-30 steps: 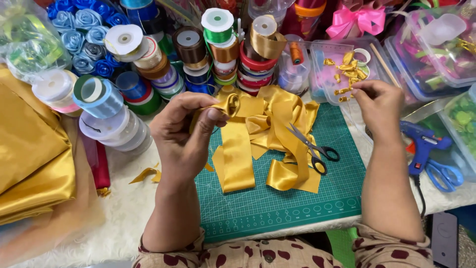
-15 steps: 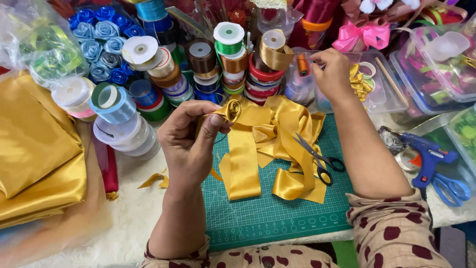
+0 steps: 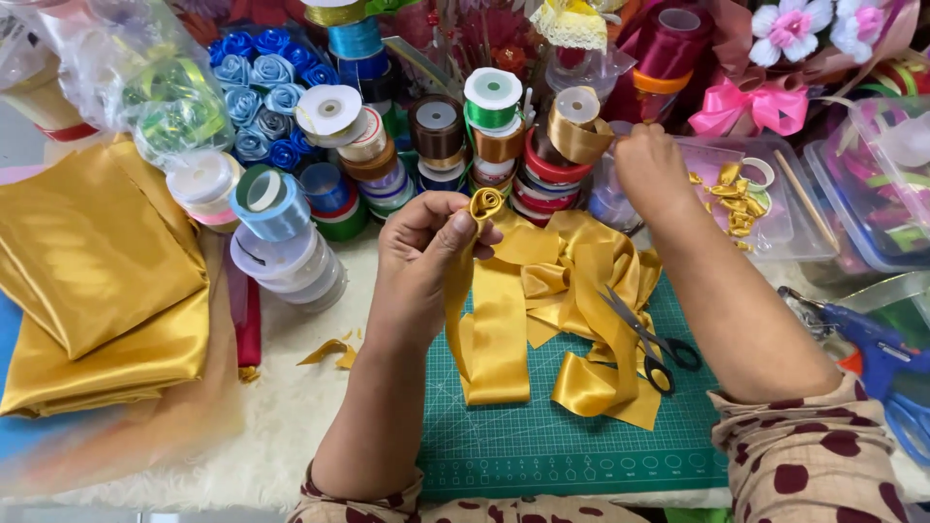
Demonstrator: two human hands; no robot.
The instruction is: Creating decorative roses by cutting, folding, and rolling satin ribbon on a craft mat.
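From the head camera I see my left hand (image 3: 426, 254) raised over the green mat (image 3: 572, 436), thumb and fingers pinched on a small rolled bud at the top of a wide gold ribbon (image 3: 499, 329). The ribbon hangs from that pinch and lies in loose folds across the mat, its tail ends resting flat near the mat's middle.

My right hand (image 3: 651, 169) is up at the back of the counter (image 3: 281, 416), fingers closed together beside a gold spool (image 3: 578, 121) that tops a stack of ribbon rolls; what it grips, if anything, I cannot tell, since the fingertips are turned away from me.

Black-handled scissors (image 3: 647, 339) lie on the ribbon's folds at the right side of the mat, blades pointing up and left. Behind them sits a clear box (image 3: 775, 208) with small gold bows inside. A blue glue gun (image 3: 886, 353) rests at the far right edge.

To the left, folded gold cloth (image 3: 97, 281) lies on the counter, well apart from the mat. Between it and my left hand stand stacked spools in white and light blue (image 3: 276, 228). Blue fabric roses (image 3: 257, 97) sit behind them, and a green-and-white spool (image 3: 493, 97) rises just left of the gold one. A gold scrap (image 3: 327, 352) lies on the white fleece near my left forearm.
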